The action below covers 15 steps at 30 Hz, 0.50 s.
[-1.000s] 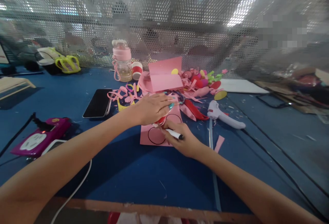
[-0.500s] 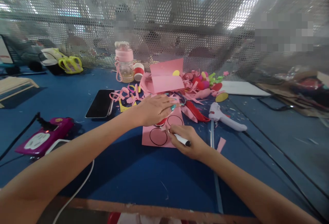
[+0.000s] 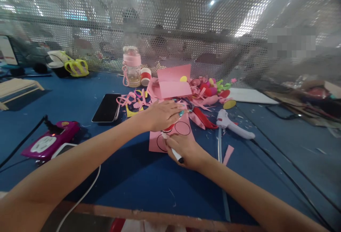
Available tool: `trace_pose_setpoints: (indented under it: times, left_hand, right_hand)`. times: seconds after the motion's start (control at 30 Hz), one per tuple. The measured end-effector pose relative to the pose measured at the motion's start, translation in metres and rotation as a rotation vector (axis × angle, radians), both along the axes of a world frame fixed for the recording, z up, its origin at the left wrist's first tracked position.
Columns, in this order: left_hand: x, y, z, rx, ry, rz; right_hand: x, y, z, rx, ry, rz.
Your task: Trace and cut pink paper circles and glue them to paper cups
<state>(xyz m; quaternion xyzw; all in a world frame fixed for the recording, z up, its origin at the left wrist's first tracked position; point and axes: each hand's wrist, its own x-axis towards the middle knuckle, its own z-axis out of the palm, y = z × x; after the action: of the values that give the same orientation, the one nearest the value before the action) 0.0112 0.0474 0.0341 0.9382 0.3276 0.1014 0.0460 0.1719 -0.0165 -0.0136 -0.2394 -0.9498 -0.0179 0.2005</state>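
A pink paper sheet [image 3: 153, 143] with black circles drawn on it lies in front of me. My left hand [image 3: 163, 115] rests palm down over a red and white round thing [image 3: 168, 128], perhaps a paper cup, standing on the sheet. Its fingers are stretched out, and most of the round thing is hidden beneath them. My right hand [image 3: 186, 149] is closed around a white marker [image 3: 176, 155] with a black end. The marker's tip is at the near left edge of the round thing, on the paper. One drawn circle [image 3: 182, 128] shows to the right; another is partly covered by my right hand.
Behind the sheet lie pink scraps [image 3: 133, 99], a folded pink card [image 3: 174, 83] and red scissors [image 3: 204, 118]. A glue gun [image 3: 234, 125] lies right, with its cord. To the left are a phone [image 3: 106, 108] and purple power strip [image 3: 50, 143]. A bottle [image 3: 131, 68] stands behind.
My right hand and marker have shifted left and slightly down along the round thing's near edge. My left hand keeps its place on top. The whole view has shifted slightly.
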Motion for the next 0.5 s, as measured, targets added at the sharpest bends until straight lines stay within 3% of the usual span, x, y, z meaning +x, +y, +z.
trace_pose_setpoints:
  times: [0.13,0.27,0.5]
  left_hand:
    - [0.001,0.0,0.001,0.0,-0.003,0.013]
    - [0.001,0.0,0.0,0.006,-0.003,0.01]
    - [0.0,0.002,-0.002,0.019,-0.025,-0.008]
  right_hand:
    - [-0.009,-0.003,-0.003,0.012,-0.201,-0.098]
    - [-0.024,-0.008,0.007,-0.016,-0.366,-0.188]
    - [-0.044,-0.014,0.018,-0.097,-0.435,-0.247]
